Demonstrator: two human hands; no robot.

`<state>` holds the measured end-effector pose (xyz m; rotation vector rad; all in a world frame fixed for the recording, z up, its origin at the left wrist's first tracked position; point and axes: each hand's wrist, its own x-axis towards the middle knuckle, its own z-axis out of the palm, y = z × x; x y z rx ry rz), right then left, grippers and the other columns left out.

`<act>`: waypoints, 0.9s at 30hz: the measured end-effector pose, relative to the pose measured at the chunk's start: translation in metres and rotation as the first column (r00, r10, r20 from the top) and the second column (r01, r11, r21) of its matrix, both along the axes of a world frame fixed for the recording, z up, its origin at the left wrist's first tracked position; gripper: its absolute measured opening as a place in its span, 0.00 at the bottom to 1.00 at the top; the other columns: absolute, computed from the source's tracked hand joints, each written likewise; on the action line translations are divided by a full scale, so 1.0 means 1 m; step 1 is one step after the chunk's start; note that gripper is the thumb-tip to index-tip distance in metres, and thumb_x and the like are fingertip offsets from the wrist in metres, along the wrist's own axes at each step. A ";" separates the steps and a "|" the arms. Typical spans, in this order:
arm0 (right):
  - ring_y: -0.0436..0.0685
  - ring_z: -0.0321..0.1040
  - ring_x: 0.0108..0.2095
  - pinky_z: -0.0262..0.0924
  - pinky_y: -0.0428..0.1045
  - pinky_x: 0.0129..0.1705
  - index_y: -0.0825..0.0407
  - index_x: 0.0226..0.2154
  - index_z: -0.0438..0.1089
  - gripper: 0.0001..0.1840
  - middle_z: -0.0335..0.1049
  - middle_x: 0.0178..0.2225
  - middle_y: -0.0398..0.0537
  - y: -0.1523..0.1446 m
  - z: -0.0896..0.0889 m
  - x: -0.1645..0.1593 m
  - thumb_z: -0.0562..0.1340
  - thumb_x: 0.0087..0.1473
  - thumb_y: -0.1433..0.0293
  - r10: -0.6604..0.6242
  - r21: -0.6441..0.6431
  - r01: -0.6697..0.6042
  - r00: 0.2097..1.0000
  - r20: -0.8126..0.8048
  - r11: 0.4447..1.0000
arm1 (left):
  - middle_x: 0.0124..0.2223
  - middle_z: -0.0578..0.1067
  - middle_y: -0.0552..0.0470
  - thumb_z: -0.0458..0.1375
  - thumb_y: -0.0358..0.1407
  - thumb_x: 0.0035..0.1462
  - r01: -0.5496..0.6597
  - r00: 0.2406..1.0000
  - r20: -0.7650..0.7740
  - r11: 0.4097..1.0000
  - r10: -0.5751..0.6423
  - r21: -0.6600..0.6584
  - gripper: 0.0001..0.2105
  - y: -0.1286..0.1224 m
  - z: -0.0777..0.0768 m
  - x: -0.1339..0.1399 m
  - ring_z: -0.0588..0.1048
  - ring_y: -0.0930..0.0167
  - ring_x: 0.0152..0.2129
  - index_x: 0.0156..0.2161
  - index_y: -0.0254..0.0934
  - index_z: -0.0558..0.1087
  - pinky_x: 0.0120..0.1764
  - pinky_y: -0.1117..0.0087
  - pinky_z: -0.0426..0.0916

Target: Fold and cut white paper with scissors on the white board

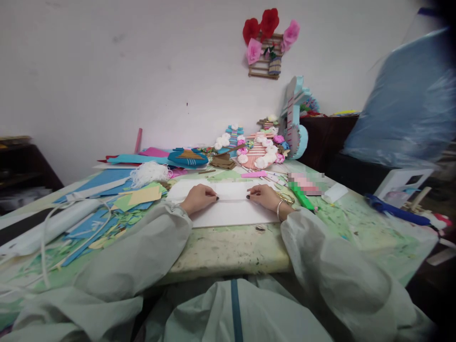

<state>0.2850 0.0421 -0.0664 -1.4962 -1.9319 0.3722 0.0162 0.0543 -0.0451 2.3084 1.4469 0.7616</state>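
Note:
Between my two hands a strip of white paper (232,194) stretches across a larger white sheet. My left hand (200,198) pinches the strip near its left end, thumb and fingers pressed together. On the other side my right hand (264,197), with a bracelet at the wrist, pinches the strip's right end. The white sheet (231,214) lies flat beneath, near the table's front edge. Gold-handled scissors (286,197) rest just beyond my right wrist, partly hidden by it.
Coloured paper scraps (133,216) and a ball of white string (151,174) cover the left side. Decorated paper crafts (260,149) stand at the back by the wall. A green item (301,195) lies on the right, and a blue plastic-wrapped bundle (402,104) rises beyond the table.

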 end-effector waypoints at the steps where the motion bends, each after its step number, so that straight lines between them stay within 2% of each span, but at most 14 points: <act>1: 0.53 0.69 0.34 0.61 0.45 0.38 0.52 0.32 0.76 0.09 0.75 0.33 0.47 0.000 -0.001 0.000 0.64 0.44 0.70 0.010 0.004 -0.010 1.000 -0.017 1.000 | 0.33 0.79 0.50 0.58 0.38 0.46 0.002 1.000 -0.008 1.000 -0.002 0.012 0.10 0.001 0.000 0.000 0.75 0.68 0.33 0.32 0.36 0.79 0.37 0.71 0.66; 5: 0.54 0.70 0.37 0.62 0.47 0.42 0.52 0.32 0.76 0.10 0.75 0.33 0.46 0.001 -0.004 0.001 0.66 0.41 0.71 0.055 0.006 -0.055 0.996 -0.070 0.998 | 0.33 0.79 0.51 0.58 0.37 0.47 0.016 0.998 -0.056 0.996 -0.011 0.093 0.08 0.002 -0.001 0.000 0.75 0.68 0.33 0.30 0.38 0.78 0.38 0.71 0.65; 8: 0.55 0.70 0.38 0.62 0.48 0.43 0.52 0.31 0.76 0.09 0.76 0.34 0.47 0.001 -0.004 0.001 0.65 0.42 0.72 0.034 0.007 -0.034 0.998 -0.054 0.999 | 0.33 0.79 0.52 0.57 0.36 0.48 0.065 0.996 -0.079 0.978 -0.050 0.199 0.07 0.002 -0.002 0.000 0.75 0.69 0.32 0.29 0.38 0.78 0.39 0.71 0.65; 13: 0.56 0.71 0.40 0.62 0.49 0.44 0.52 0.31 0.77 0.09 0.76 0.38 0.47 -0.004 0.001 -0.002 0.64 0.44 0.74 0.006 0.024 -0.005 1.000 -0.022 1.000 | 0.35 0.78 0.50 0.54 0.32 0.52 0.200 0.979 -0.110 0.904 -0.170 0.379 0.08 0.002 -0.003 0.001 0.74 0.70 0.33 0.30 0.37 0.77 0.41 0.70 0.65; 17: 0.56 0.70 0.45 0.61 0.49 0.48 0.51 0.31 0.77 0.09 0.73 0.45 0.47 -0.011 0.006 -0.007 0.62 0.45 0.74 -0.008 0.034 0.010 0.999 -0.051 0.999 | 0.36 0.78 0.49 0.54 0.31 0.53 0.220 0.975 -0.119 0.861 -0.186 0.459 0.08 0.003 -0.002 0.002 0.74 0.69 0.34 0.30 0.37 0.76 0.42 0.69 0.64; 22: 0.58 0.69 0.46 0.59 0.51 0.51 0.52 0.31 0.77 0.09 0.72 0.47 0.49 -0.013 0.009 -0.009 0.63 0.44 0.74 -0.049 0.029 0.049 0.999 0.015 0.998 | 0.35 0.78 0.49 0.54 0.29 0.50 0.235 0.968 -0.180 0.889 -0.176 0.394 0.08 0.004 -0.004 0.000 0.74 0.69 0.33 0.29 0.36 0.77 0.42 0.69 0.65; 27: 0.57 0.71 0.42 0.62 0.49 0.46 0.53 0.32 0.77 0.09 0.75 0.40 0.49 -0.008 0.006 -0.007 0.62 0.46 0.72 -0.027 -0.005 0.027 1.000 0.005 1.000 | 0.34 0.78 0.49 0.56 0.30 0.45 0.116 0.989 -0.118 0.956 -0.087 0.270 0.08 0.005 -0.005 -0.001 0.74 0.68 0.34 0.30 0.36 0.77 0.41 0.69 0.66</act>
